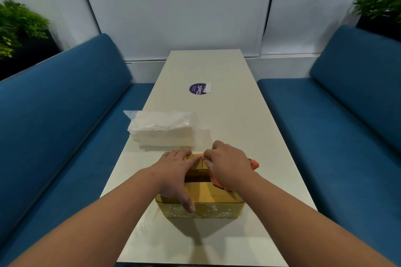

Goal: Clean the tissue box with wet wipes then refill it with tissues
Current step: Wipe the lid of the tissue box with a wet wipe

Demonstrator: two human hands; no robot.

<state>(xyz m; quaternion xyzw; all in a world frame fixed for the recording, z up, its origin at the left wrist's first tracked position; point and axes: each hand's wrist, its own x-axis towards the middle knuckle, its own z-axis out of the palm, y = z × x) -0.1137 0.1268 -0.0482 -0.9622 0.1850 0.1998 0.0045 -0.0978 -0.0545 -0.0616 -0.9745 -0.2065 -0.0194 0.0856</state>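
A yellow tissue box (204, 196) with a dark slot in its lid stands on the white table (238, 119), its near side speckled with white marks. My left hand (175, 171) lies flat over the box's left part, thumb down on the near side. My right hand (227, 163) rests on the box's far right part and grips an orange pack (254, 163), mostly hidden under the hand. Its fingertips pinch at something small near the box's far edge. A stack of white tissues in clear plastic (162, 130) lies behind the box to the left.
A round purple sticker (197, 89) with a white label beside it sits mid-table. Blue sofas (65, 119) flank the table on both sides. Potted plants (17, 26) stand in the back corners.
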